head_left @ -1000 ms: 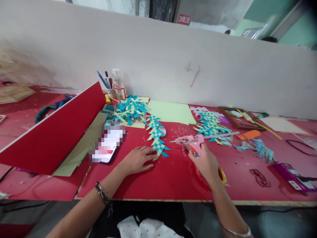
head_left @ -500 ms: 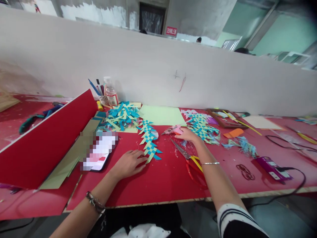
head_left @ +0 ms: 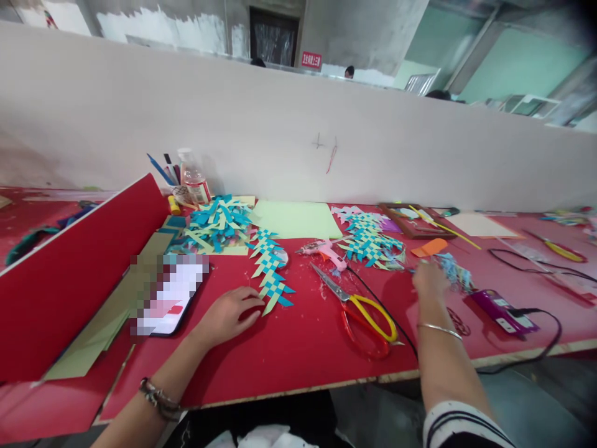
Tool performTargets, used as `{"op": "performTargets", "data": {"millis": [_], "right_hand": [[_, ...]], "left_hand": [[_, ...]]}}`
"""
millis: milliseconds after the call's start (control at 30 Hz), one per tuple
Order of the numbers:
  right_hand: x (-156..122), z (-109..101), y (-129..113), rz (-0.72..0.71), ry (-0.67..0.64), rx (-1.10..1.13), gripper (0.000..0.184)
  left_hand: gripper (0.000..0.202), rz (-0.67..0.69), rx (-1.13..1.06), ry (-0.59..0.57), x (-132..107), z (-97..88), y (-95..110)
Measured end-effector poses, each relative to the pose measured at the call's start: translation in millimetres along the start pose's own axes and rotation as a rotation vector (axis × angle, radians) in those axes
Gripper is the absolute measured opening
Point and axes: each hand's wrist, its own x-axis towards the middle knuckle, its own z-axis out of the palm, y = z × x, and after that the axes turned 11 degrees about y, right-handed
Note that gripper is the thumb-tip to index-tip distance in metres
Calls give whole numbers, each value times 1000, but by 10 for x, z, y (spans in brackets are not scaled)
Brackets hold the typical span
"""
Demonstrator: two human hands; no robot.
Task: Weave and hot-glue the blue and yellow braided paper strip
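Note:
My left hand (head_left: 227,315) lies flat on the red table (head_left: 303,348), fingers stretched out, its fingertips at the lower end of a woven blue and green paper strip (head_left: 269,274). My right hand (head_left: 430,278) reaches to the right and touches a bunch of blue and green paper shreds (head_left: 452,269); its fingers are hidden from me. A pink glue gun (head_left: 324,251) lies on the table between both hands, with no hand on it. Scissors with yellow and red handles (head_left: 359,306) lie just below it.
A phone (head_left: 168,295) lies left of my left hand, beside a raised red board (head_left: 69,280). A pile of blue paper strips (head_left: 214,223), a green sheet (head_left: 293,219), more woven pieces (head_left: 370,241), a wooden frame (head_left: 413,221), a purple device (head_left: 501,313) with a black cord.
My right hand set the pink glue gun down on the table and moved right to the paper shreds. My left hand stayed at the woven strip. The view panned right.

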Motion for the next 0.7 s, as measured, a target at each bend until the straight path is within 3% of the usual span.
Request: {"op": "performTargets", "data": {"millis": [100, 200, 367, 500, 600, 700], "right_hand": [[-79, 92, 138, 9, 3, 3, 27], [-88, 39, 152, -22, 71, 49, 23], [110, -375, 10, -60, 267, 200, 29], [95, -735, -272, -29, 317, 446, 31], [-247, -932, -621, 18, 135, 1143, 22], [-826, -1042, -1010, -32, -224, 1410, 24]], "left_hand": [[26, -26, -47, 5, 3, 2, -12], [26, -38, -85, 9, 0, 14, -29], [26, -99, -156, 0, 1, 11, -51], [28, -193, -219, 103, 72, -32, -15], [29, -248, -288, 243, 192, -69, 121], [39, -265, -381, 322, 326, -96, 353]]}}
